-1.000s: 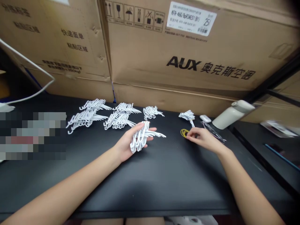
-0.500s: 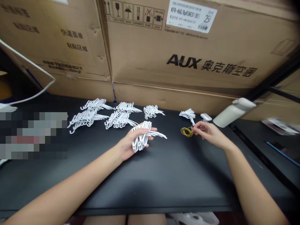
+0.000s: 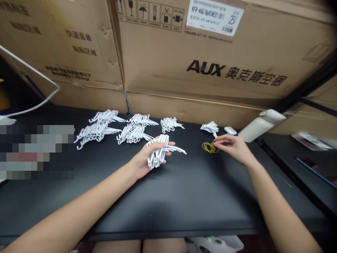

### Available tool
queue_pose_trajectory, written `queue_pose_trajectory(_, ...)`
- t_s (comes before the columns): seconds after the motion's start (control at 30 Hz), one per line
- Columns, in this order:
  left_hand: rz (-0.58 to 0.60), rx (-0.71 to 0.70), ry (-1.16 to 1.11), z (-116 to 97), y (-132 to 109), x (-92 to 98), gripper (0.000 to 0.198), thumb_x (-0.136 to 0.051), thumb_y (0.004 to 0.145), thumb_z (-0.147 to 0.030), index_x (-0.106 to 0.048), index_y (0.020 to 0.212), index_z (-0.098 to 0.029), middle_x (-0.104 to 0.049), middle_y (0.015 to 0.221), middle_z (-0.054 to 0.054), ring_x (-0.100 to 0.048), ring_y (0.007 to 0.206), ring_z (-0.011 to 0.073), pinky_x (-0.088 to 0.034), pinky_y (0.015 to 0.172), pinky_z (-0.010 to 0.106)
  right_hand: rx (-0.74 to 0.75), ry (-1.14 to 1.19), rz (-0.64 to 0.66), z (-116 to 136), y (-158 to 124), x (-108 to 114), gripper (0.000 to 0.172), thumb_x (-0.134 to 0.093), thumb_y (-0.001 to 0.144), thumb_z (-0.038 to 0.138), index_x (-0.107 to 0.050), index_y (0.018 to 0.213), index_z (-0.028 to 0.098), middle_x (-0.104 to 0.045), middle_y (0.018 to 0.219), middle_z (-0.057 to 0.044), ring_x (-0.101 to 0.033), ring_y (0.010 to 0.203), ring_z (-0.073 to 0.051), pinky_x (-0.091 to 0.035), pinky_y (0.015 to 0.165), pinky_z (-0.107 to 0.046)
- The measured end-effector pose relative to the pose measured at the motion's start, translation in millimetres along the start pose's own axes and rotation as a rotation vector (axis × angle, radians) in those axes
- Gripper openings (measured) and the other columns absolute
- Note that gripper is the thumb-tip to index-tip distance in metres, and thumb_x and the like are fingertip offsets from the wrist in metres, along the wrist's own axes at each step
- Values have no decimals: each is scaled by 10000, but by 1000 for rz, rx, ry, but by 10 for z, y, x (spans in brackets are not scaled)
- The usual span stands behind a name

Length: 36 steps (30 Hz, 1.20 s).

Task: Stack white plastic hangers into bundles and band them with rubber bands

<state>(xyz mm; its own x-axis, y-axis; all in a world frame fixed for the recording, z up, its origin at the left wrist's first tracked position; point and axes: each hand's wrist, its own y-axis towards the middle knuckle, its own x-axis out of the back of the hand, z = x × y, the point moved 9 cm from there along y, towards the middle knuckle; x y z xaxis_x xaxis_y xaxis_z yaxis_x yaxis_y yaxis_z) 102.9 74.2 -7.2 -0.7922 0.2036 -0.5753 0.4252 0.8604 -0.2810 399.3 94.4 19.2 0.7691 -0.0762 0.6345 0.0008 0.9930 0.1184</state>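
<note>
Moving right hand (image 3: 233, 147) back onto yellow rubber bands (image 3: 210, 147) right of centre, fingertips (image 3: 216, 142) pinched near-shut, hold unclear, pick-up probably begun; kept white hook bundle (image 3: 159, 155) clasped in left hand (image 3: 142, 161).

Brand on large cardboard box (image 3: 163, 80), centre right of the frame: "AUX" in bold black, followed by 奥克斯空调.
White sticker (image 3: 214, 16), top of that box: "KFR-46G/BpR3AES1(B1)" and a large "25"; the fine print and barcode are too small to read.
Handling pictograms (image 3: 149, 11), top centre: boxed signs, among them up arrows, a glass and an umbrella.
Left cardboard box (image 3: 52, 80), upper left: 快递面单 over 粘贴区域; the smaller lines below are unreadable.
</note>
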Motion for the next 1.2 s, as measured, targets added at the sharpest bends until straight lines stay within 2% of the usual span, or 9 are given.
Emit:
queue_pose_trajectory(0.13, 13, -10, 23, -4, 4, -11, 219, -654, 755, -164, -598, 966, -143, -681, 1134, 106, -659, 649, 112, -550, 465, 187, 36, -69, 153, 15, -11, -170, 291, -688, 734, 412, -675, 869, 154, -727, 832, -86, -689, 813, -253, -540, 796, -381)
queue_pose_trajectory(0.23, 14, -4, 31, 2, 5, -11, 239, -664, 747, -172, -599, 976, -150, -685, 1125, 98, -657, 643, 113, -550, 460, 189, 30, -26, 183, 8, -14, -213, 313, -686, 736, 402, -659, 910, 143, -720, 876, -98, -686, 840, -248, -544, 802, -378)
queue_pose_trajectory(0.33, 14, 2, 30, 9, 5, -6, 246, -660, 751, -172, -597, 988, -145, -686, 1121, 100, -654, 642, 110, -552, 459, 190, 29, -24, 273, 28, -39, -298, 356, -712, 715, 416, -663, 936, 141, -714, 888, -99, -678, 844, -244, -543, 790, -374)
queue_pose_trajectory(0.43, 6, -2, 30, 7, 7, 7, 252, -651, 758, -163, -593, 1001, -135, -683, 1127, 112, -654, 650, 111, -551, 458, 189, 22, -21, 283, 46, -47, -305, 401, -727, 696, 443, -667, 952, 141, -710, 894, -104, -670, 833, -244, -545, 755, -367)
queue_pose_trajectory(0.6, 8, -5, 29, 4, 10, 7, 251, -652, 760, -160, -593, 1002, -132, -678, 1140, 121, -655, 649, 112, -555, 460, 194, 49, -84, 94, 27, 11, -112, 361, -666, 743, 480, -664, 888, 150, -701, 843, -94, -653, 770, -218, -521, 695, -330)
queue_pose_trajectory(0.67, 3, -4, 28, 1, 8, 6, 253, -656, 757, -161, -595, 1001, -132, -680, 1136, 120, -656, 645, 113, -553, 458, 192, 55, -156, 60, 10, 21, -74, 335, -664, 742, 479, -666, 820, 152, -685, 768, -74, -625, 693, -189, -499, 648, -306)
queue_pose_trajectory(0.77, -12, -7, 24, -8, 1, 9, 244, -662, 760, -178, -607, 994, -135, -688, 1120, 110, -659, 640, 113, -551, 456, 189, -3, -182, 171, -56, -4, -166, 341, -686, 707, 491, -652, 716, 152, -631, 634, -44, -557, 566, -148, -447, 514, -261)
queue_pose_trajectory(0.9, -15, -15, 46, -13, -4, 11, 224, -683, 766, -226, -645, 965, -130, -681, 1138, 108, -665, 663, 113, -556, 473, 182, -164, -150, 302, -198, -93, -273, 311, -671, 700, 476, -616, 670, 171, -593, 575, -19, -525, 484, -131, -390, 381, -221)
queue_pose_trajectory(1.2, 56, -38, 73, -16, -15, -35, 306, -712, 753, -258, -611, 1027, -166, -668, 1172, 111, -691, 744, 153, -548, 472, 182, -282, -89, 344, -276, -188, -279, 129, -654, 686, 292, -605, 667, 174, -578, 557, -8, -565, 514, -136, -430, 362, -193)
